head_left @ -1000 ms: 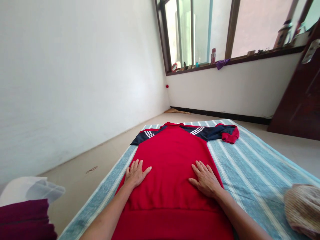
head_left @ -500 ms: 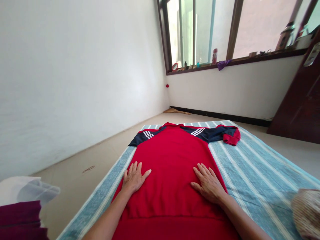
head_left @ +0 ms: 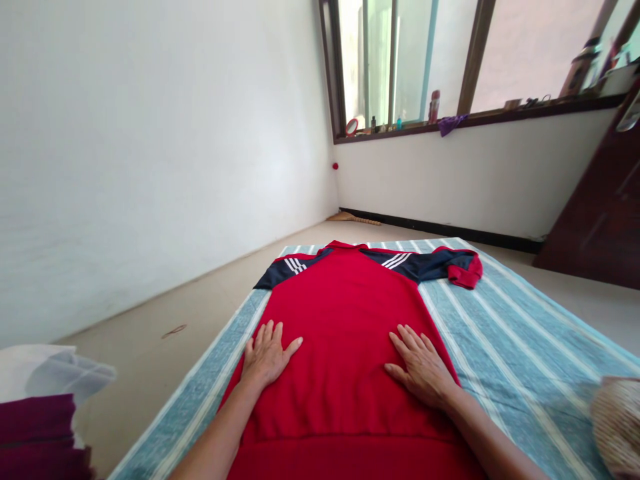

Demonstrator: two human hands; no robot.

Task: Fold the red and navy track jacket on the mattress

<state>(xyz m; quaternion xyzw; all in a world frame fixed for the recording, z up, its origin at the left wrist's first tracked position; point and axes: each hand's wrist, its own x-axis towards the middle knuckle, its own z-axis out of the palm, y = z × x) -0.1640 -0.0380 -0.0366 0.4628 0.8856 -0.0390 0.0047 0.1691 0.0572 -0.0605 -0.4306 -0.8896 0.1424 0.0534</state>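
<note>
A red jacket (head_left: 345, 320) with dark blue, white-striped sleeves lies spread out on a blue striped cloth (head_left: 505, 333). My left hand (head_left: 267, 353) rests flat on the jacket's left side, fingers spread. On the right side, my right hand (head_left: 419, 365) lies flat too, its thumb pointing inward. Neither hand grips the fabric. The right sleeve stretches outward with its red cuff (head_left: 466, 275) bent toward me, while the left sleeve reaches the cloth's left edge. Faint wrinkles run between my hands, above the hem band.
Purple fabric (head_left: 40, 433) and a white translucent bag (head_left: 60, 373) sit at lower left. A knitted beige item (head_left: 617, 420) is at the right edge. Beyond are a broom (head_left: 353, 217), a dark red door (head_left: 595, 207) and a windowsill (head_left: 400, 131) holding several small items.
Both hands stay flat on the jacket in nearly the same places. The camera view has shifted slightly.
</note>
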